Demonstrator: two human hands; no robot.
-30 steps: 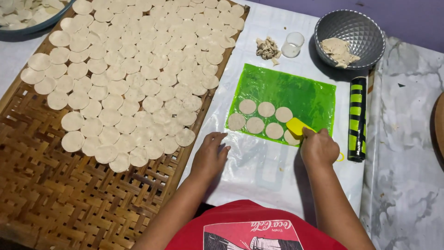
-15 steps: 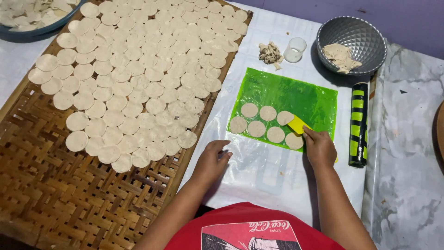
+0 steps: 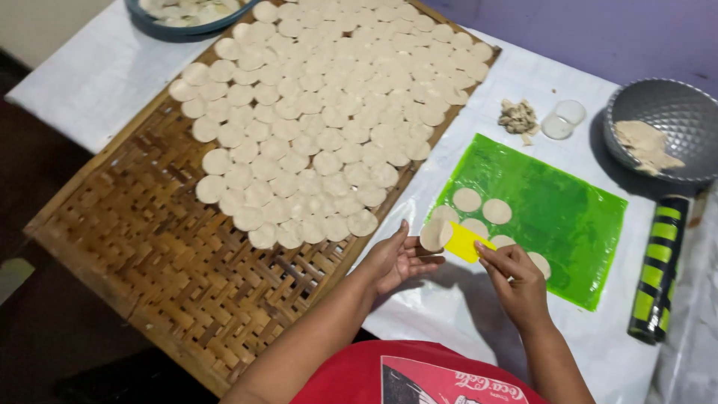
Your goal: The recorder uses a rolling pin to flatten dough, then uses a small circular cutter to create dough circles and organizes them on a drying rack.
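Person lifting a dough disc [image 3: 434, 233] off a green sheet [image 3: 568, 217] with a yellow scraper [image 3: 467, 242]

Right hand [image 3: 516, 280] is pinching the scraper, fingers closed round its near end, blade tipped toward the left hand [image 3: 396, 258], probably so the soft disc slides off without tearing; left hand is lying palm up, fingers loosely curled, taking the disc at its fingertips, disc resting partly on the blade. This is happening over the near left corner of the green sheet, where a few more discs are waiting flat and apart, likely so they are not sticking. Woven bamboo tray [image 3: 149, 247] is sitting just left, far half packed with discs in rows, near half bare. Grey bowl [image 3: 666, 127] of dough and a striped roller [image 3: 658, 269] are lying off to the right, out of the hands' way
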